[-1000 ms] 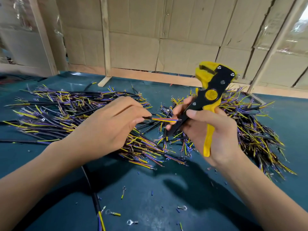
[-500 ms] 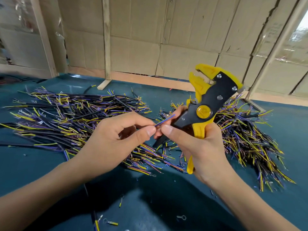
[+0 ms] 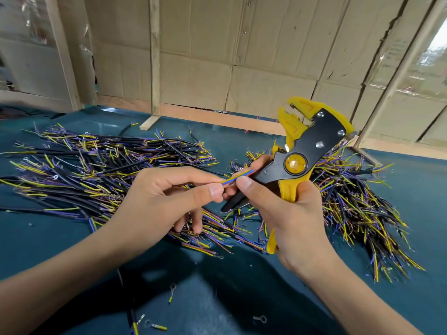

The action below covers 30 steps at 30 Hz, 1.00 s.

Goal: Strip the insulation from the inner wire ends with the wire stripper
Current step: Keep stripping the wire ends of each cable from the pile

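1. The left hand point(image 3: 154, 201) pinches the inner wire ends point(image 3: 238, 177) between thumb and forefinger, its grip clamped on the yellow and blue strands. They now stick out toward 2 o'clock, where half a second ago they pointed lower and sat further left.
2. The right hand point(image 3: 285, 213) has its grip clamped round the yellow handles of the wire stripper point(image 3: 304, 151), and its thumb and forefinger now reach across to touch the same wire ends, straightening them side by side.
3. The stripper has risen and tipped since a second ago. Its yellow head sits at 1 o'clock of the hands with the jaws standing apart and nothing between them.
4. The wire ends lie just beside the tool's black body, not in the jaws. The judgement is that the strands are being aligned and the stripping cut for this piece is not yet made.
5. On the green counter point(image 3: 242, 298), the left pile of wires point(image 3: 96, 170) lies at 10 o'clock of the hands and the right pile of wires point(image 3: 358, 204) at 3 o'clock.
6. Loose ring terminals point(image 3: 154, 326) lie at 6 o'clock, near the camera.
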### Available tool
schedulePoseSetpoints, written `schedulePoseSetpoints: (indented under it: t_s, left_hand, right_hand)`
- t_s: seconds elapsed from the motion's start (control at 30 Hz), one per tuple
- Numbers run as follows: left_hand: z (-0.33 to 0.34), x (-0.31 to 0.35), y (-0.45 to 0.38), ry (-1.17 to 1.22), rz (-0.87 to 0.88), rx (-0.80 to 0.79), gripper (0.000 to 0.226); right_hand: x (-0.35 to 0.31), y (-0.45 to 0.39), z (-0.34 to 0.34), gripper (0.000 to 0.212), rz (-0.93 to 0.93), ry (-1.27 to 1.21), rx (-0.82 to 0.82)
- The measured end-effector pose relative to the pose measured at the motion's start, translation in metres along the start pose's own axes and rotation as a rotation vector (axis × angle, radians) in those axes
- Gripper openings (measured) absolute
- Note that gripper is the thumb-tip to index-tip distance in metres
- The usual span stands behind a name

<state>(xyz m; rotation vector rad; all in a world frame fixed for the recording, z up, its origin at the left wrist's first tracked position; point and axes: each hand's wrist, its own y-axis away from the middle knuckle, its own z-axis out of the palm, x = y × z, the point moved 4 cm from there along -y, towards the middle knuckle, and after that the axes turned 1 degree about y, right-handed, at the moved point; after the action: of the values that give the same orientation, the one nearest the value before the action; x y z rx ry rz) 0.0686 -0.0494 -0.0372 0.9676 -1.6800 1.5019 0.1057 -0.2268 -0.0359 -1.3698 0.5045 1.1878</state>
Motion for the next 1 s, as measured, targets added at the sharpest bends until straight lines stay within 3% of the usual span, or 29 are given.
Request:
schedulePoseSetpoints:
  t_s: [0.27,0.53,0.77,1.0]
  left_hand:
    - [0.003,-0.011,-0.002,0.286,-0.138,0.09,0.025]
    - [0.01,-0.011,-0.003,0.505,-0.222,0.1,0.006]
    - [0.007,-0.009,-0.004,0.524,-0.196,0.097,0.004]
    - [0.011,-0.008,-0.003,0.554,-0.281,0.129,0.01]
  right_hand:
    - [0.002,0.0,0.001,0.017,0.006,-0.037,-0.016]
    - [0.006,0.0,0.005,0.019,0.083,-0.075,0.018]
    - [0.009,0.004,0.017,0.021,0.202,-0.219,-0.031]
    - [0.014,0.008,0.021,0.025,0.292,-0.282,-0.054]
